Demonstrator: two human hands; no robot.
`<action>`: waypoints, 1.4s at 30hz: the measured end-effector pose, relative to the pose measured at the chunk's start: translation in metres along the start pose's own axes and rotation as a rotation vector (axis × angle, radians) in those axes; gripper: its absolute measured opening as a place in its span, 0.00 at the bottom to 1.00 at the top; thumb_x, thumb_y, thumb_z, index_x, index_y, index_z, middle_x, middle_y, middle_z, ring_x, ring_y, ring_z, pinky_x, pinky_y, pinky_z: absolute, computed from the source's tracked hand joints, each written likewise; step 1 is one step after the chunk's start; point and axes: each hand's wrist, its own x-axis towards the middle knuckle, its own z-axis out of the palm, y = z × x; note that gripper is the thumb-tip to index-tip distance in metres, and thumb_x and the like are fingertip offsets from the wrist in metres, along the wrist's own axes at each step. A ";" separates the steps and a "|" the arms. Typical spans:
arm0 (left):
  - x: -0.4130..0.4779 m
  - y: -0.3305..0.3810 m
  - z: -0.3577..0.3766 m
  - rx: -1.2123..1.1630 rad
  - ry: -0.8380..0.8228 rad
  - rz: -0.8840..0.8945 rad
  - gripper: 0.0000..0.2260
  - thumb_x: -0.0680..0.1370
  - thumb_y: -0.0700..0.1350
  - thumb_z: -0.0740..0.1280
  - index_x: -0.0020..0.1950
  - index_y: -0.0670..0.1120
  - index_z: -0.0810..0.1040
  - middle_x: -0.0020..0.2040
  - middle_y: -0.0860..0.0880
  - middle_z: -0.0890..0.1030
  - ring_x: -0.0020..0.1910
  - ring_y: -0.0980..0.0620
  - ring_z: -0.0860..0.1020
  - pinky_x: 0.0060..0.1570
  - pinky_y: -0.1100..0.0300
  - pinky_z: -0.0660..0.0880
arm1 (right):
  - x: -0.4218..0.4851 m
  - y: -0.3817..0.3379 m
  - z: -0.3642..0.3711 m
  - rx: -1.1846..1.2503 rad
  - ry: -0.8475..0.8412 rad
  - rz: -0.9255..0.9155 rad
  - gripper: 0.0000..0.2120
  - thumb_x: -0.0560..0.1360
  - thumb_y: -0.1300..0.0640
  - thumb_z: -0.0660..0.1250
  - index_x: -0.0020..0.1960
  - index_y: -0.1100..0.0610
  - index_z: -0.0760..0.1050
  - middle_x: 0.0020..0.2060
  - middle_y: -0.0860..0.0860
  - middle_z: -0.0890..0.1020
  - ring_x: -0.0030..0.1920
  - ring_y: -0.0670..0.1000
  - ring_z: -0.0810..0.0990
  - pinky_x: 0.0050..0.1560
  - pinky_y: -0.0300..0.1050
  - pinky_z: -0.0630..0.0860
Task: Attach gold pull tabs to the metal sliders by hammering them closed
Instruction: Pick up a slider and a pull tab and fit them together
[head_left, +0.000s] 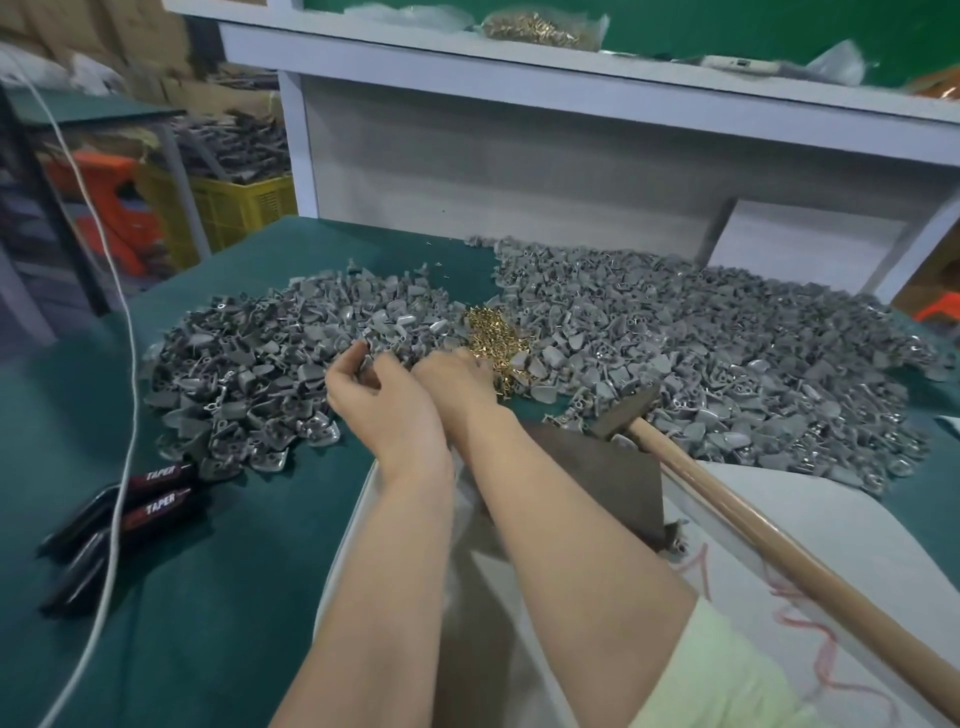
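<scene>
Spilling across green cloth (249, 270): loose grey sliders (675, 332).

We have one view only, from a camera worn on the head, looking forward and steeply down over both forearms. Our left hand (382, 400) and right hand (457, 382) sit near the middle of the frame, close to the lens. The wide angle bends the edges, taking in the green table (208, 597) below and a white shelf (467, 57) further off at the top.
</scene>
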 end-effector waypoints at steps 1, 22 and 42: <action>0.000 -0.001 0.000 0.008 -0.001 0.005 0.08 0.78 0.38 0.58 0.54 0.48 0.70 0.62 0.43 0.72 0.43 0.60 0.72 0.43 0.72 0.69 | -0.001 0.000 -0.002 0.008 0.033 -0.008 0.12 0.77 0.58 0.57 0.56 0.58 0.76 0.59 0.57 0.76 0.65 0.60 0.68 0.64 0.59 0.63; -0.006 -0.005 0.002 0.021 -0.201 0.028 0.07 0.79 0.39 0.64 0.46 0.51 0.74 0.42 0.54 0.79 0.44 0.56 0.80 0.50 0.63 0.76 | -0.025 0.034 -0.018 0.163 -0.048 0.081 0.12 0.75 0.63 0.64 0.57 0.57 0.78 0.53 0.55 0.81 0.50 0.55 0.79 0.49 0.45 0.76; -0.043 -0.008 0.009 0.471 -0.913 0.330 0.05 0.75 0.41 0.70 0.47 0.49 0.77 0.42 0.56 0.81 0.43 0.63 0.79 0.47 0.71 0.74 | -0.107 0.114 -0.061 0.952 0.378 0.228 0.07 0.73 0.64 0.68 0.41 0.53 0.78 0.39 0.50 0.82 0.37 0.48 0.82 0.40 0.40 0.77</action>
